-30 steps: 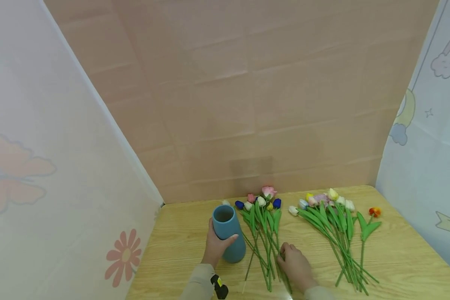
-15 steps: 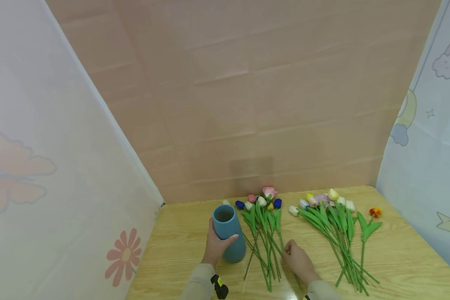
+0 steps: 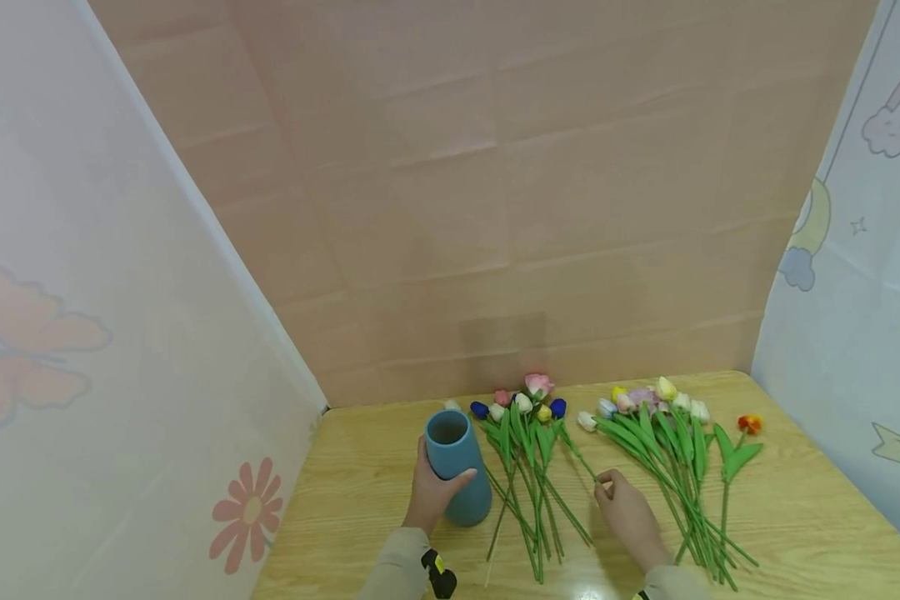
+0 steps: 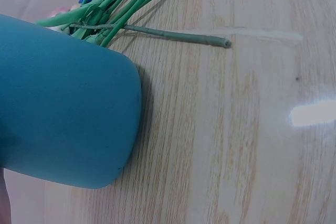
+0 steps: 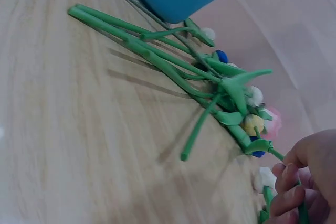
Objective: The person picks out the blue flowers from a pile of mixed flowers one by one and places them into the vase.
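My left hand [image 3: 430,492] grips the side of a blue vase [image 3: 461,475], which stands on the table with its mouth uncovered. In the left wrist view, the vase's lower part [image 4: 68,103] fills the left side. My right hand [image 3: 630,517] pinches the green stem of a blue tulip [image 3: 558,408], its bloom still at the edge of the left flower bunch [image 3: 525,442]. The right wrist view shows the curled fingers [image 5: 289,198] around that stem. White, pink, yellow and blue blooms make up this bunch, lying just right of the vase.
A second bunch of flowers [image 3: 675,467] lies to the right, with white, yellow and purple heads. Beside it is a single orange-red flower [image 3: 750,425]. Cloth walls [image 3: 450,208] enclose the wooden table [image 3: 360,467] at the back and both sides.
My right hand has moved right, away from the left bunch, drawing the blue tulip's stem with it so that it slants outward. The left hand and vase have stayed in place.
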`<state>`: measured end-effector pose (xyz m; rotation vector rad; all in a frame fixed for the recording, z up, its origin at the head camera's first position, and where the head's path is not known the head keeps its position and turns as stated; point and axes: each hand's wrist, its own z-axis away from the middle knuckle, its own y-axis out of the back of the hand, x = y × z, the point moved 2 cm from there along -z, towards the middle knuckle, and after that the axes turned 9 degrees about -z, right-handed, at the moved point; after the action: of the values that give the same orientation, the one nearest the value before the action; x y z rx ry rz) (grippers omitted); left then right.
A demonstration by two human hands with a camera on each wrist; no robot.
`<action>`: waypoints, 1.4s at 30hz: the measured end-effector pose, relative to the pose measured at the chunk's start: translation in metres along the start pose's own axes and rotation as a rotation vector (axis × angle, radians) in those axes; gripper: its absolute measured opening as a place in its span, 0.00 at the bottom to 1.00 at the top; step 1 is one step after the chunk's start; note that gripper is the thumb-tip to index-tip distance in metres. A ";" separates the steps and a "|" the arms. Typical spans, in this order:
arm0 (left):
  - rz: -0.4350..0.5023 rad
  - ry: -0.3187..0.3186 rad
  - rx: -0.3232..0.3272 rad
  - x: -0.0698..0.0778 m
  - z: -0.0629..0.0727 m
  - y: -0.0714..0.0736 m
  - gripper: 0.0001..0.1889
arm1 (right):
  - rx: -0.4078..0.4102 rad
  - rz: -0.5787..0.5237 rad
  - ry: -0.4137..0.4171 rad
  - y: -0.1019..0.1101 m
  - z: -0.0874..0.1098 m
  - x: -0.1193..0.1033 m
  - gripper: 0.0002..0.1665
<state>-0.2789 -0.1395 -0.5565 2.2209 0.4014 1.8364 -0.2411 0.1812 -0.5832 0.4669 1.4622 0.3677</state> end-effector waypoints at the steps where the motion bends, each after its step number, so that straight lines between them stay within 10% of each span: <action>1: -0.002 0.000 0.002 0.000 0.000 0.000 0.47 | 0.007 0.005 0.003 0.003 0.000 0.000 0.19; 8: -0.001 -0.008 0.005 -0.001 0.000 0.000 0.47 | 0.086 0.017 0.057 0.023 0.003 -0.010 0.20; 27: 0.016 -0.001 -0.027 0.026 0.010 0.007 0.46 | 0.706 -0.090 0.378 0.081 0.013 -0.037 0.09; 42: 0.026 -0.001 -0.025 0.022 0.008 0.007 0.46 | 0.708 -0.023 0.210 0.103 0.013 -0.011 0.14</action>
<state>-0.2670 -0.1378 -0.5353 2.2213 0.3489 1.8430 -0.2241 0.2623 -0.5201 0.9956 1.7871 -0.1430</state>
